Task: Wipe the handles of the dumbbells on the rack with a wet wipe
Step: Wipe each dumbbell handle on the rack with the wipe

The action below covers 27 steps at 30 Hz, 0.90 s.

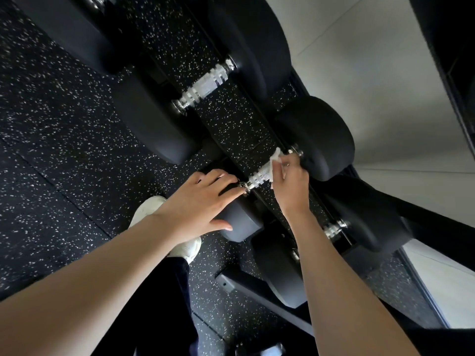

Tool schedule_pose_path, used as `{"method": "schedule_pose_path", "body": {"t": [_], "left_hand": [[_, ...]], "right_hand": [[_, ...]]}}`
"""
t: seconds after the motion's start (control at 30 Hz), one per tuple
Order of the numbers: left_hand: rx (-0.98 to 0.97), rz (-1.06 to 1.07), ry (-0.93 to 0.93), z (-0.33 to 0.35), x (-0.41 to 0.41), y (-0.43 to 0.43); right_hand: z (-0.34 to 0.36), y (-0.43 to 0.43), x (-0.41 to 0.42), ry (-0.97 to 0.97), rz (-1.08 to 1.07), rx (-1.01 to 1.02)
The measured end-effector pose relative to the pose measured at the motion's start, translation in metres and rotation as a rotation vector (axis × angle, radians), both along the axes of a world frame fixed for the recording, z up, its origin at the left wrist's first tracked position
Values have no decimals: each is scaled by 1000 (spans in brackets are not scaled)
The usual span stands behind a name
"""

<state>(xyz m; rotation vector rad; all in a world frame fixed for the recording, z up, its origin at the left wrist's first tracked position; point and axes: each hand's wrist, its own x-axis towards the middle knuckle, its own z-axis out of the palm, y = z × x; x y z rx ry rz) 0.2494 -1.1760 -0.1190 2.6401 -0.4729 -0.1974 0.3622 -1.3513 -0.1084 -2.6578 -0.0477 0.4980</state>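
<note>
The right hand pinches a white wet wipe against the far end of a knurled chrome handle, its fingers curled round wipe and bar together. Part of the wipe sticks up above the knuckles, next to the collar of the far head, and the near half of the handle is bare.

The left hand lies flat on the near head of the same dumbbell. Its fingers are spread and nearly straight, gripping nothing, with the fingertips at the handle's near collar and the thumb stretched along the side of the head.

This dumbbell sits across the rack, a black frame whose rails run diagonally through the view. Just beyond it rests a larger dumbbell with its chrome handle fully exposed. Nearer the person, to the right, the end of a third handle shows between dark heads, though how it sits on the rack is hard to make out in the shadow.

Below the left forearm is a white shoe on black speckled rubber floor. A pale wall stands behind the rack.
</note>
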Motion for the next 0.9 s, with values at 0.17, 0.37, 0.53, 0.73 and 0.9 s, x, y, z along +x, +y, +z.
{"method": "schedule_pose_path", "body": {"t": [0.17, 0.37, 0.53, 0.73, 0.9], "left_hand": [[87, 74, -16, 19, 3, 11], [211, 151, -13, 33, 9, 45], [242, 186, 7, 29, 26, 88], [253, 121, 18, 12, 52, 145], [181, 52, 65, 7, 60, 175]], "right_hand": [[23, 8, -7, -22, 4, 100], [30, 31, -13, -127, 40, 103], [23, 71, -6, -134, 44, 92], [4, 135, 17, -151, -59, 77], [-3, 184, 40, -169, -217, 94]]}}
